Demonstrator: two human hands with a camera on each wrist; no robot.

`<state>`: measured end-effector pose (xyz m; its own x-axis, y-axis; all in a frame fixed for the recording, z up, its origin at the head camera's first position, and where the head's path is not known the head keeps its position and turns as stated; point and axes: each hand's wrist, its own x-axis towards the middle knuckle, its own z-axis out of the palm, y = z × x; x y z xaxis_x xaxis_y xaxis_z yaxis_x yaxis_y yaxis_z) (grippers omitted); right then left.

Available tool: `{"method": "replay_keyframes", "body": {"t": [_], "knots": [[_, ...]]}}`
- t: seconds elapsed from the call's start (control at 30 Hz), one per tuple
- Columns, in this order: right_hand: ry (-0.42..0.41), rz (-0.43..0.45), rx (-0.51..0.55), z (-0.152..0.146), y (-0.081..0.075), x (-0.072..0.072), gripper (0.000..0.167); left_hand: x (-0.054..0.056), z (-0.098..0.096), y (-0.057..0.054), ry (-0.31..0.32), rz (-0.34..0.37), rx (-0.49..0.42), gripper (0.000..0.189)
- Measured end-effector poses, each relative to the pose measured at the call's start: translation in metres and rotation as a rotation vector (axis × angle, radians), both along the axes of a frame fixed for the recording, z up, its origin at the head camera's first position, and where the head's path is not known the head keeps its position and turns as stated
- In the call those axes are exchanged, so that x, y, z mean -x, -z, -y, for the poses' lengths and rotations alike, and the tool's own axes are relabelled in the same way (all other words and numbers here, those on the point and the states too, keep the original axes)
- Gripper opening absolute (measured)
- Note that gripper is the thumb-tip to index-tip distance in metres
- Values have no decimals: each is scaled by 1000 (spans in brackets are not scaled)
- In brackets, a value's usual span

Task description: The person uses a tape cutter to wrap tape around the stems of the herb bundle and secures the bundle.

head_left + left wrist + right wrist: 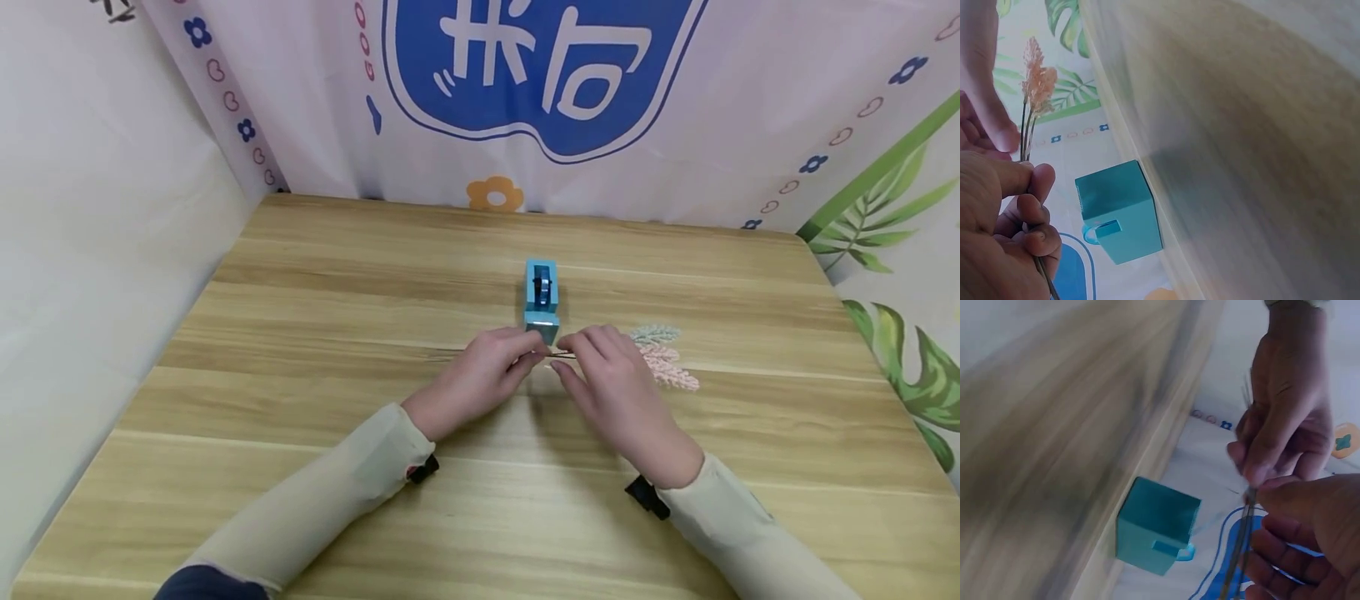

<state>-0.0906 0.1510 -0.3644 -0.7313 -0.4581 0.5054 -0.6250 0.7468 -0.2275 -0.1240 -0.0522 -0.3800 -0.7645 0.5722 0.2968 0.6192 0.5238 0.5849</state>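
The step in hand appears to be binding a bundle of artificial flowers at the stems [1239,540]. The bundle is held crosswise near the table's [300,275] middle: pink sprigs [662,365] and a pale green sprig [655,333] point toward the right edge, and the bare stem ends point toward the left edge. The left hand [487,371] pinches the stems, its fingers curled round them. The right hand [618,396] is close beside it, thumb and index finger at the stems; whether they grip the stems or a strip of tape cannot be told. The next move likely calls for a steady left-hand hold while the right hand wraps and presses tape round the stems. The blue tape dispenser [542,317] stands just beyond the fingertips, toward the far edge, and contains one roll [544,289] in its recess.
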Motion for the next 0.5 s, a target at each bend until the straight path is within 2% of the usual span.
{"method": "replay_keyframes", "body": {"t": [0.2,0.3,0.5], "knots": [[-38,-6,-50,-3,7,12,20,0,-3,-1,16,-16,-5,12],[-46,-16,-43,-3,9,15,18,0,-4,-2,20,-25,1,14],[-66,-8,-29,-3,10,17,15,-1,-3,-2,-21,8,1,7]]}}
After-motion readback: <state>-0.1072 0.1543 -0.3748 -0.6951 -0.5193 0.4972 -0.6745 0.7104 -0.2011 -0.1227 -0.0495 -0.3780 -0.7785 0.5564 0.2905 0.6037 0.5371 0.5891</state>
